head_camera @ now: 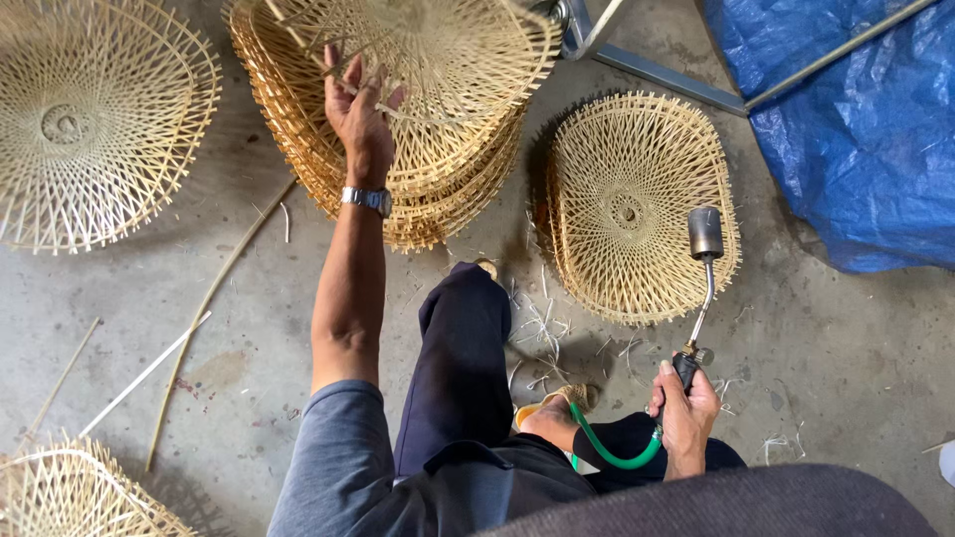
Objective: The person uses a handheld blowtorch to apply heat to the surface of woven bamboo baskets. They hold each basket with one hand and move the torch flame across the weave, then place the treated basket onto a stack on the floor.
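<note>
The left hand (360, 111) pinches the rim of the top woven basket (438, 50) on a stack (418, 189), while the right hand (686, 416) grips a gas torch (702, 288).

A blue tarp (846, 129) lies crumpled at two o'clock beside grey metal bars (667, 72). Loose bamboo strips (214, 283) lie on the concrete floor (826, 368) at nine o'clock.
</note>
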